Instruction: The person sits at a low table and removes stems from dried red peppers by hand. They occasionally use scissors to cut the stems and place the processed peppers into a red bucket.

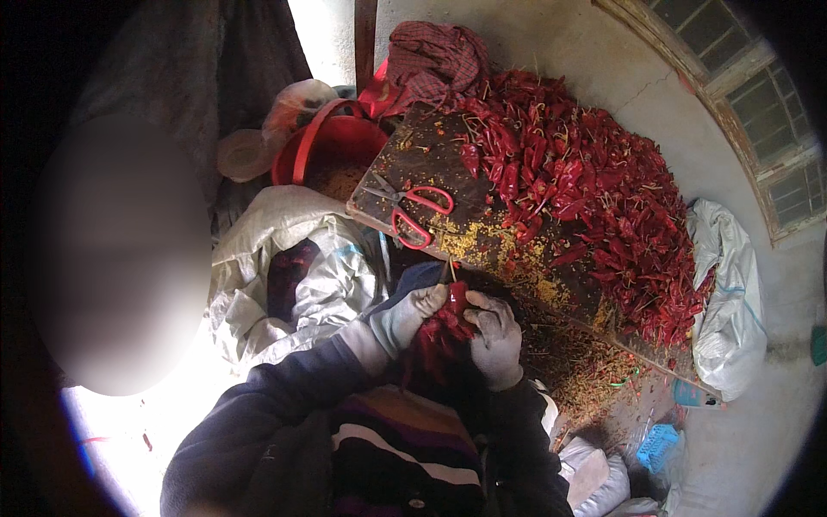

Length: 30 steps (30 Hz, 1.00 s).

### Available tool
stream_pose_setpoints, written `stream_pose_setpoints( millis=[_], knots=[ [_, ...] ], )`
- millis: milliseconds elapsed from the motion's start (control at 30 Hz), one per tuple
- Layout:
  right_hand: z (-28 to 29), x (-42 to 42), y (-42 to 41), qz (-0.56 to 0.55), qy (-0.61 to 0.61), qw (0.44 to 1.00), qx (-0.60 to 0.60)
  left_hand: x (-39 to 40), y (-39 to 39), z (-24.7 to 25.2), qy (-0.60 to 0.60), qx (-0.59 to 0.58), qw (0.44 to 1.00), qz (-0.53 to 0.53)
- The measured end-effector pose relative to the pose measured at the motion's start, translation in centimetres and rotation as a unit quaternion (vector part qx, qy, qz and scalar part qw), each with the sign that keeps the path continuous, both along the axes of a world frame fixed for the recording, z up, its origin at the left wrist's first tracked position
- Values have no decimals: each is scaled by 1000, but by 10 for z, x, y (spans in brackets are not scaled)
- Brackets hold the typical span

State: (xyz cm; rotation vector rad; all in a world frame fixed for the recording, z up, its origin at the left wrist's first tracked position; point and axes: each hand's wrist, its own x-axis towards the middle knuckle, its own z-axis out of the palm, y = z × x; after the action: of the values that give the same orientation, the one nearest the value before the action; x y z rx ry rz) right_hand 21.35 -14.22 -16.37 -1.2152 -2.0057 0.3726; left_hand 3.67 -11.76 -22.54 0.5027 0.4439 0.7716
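Both my hands wear pale work gloves and meet in front of my chest, just off the near edge of a dark wooden table [426,139]. My left hand [417,313] pinches dried red chili peppers [457,298] near their pale stems, and my right hand [494,329] grips the same peppers from the other side. More red peppers hang below, between the hands. Red-handled scissors [410,210] lie on the table corner with their blades apart, among scattered yellow seeds [475,239]. A large heap of dried red peppers [581,187] covers the table's far side.
A red bucket [284,155] stands beyond the table's left corner. An open white woven sack [339,278] is beside my left arm. Stems and scraps [581,368] litter the floor at right. Another white sack [730,297], a blue basket [658,447] and a checked cloth [439,61] are around the table.
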Motion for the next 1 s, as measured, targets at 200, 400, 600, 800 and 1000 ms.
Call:
stream_pose_setpoints(
  millis=[200, 400, 600, 800, 1000],
  knots=[
    [1, -2, -5, 65, -116, 986, 101, -4, 0, -38, 23, 86, 995, 32],
    [4, 12, -9, 66, 246, 950, -179, -2, 3, -36, 92, 197, 974, 69],
    [7, 7, 16, 115, 193, 950, -218, -7, 0, 7, 222, 242, 943, 44],
    [17, 0, 19, 141, -78, 984, -75, -4, -3, 4, 201, 183, 962, 29],
    [3, -11, 4, 16, 12, 996, -83, -1, -5, 5, 292, 237, 926, 33]
  ],
)
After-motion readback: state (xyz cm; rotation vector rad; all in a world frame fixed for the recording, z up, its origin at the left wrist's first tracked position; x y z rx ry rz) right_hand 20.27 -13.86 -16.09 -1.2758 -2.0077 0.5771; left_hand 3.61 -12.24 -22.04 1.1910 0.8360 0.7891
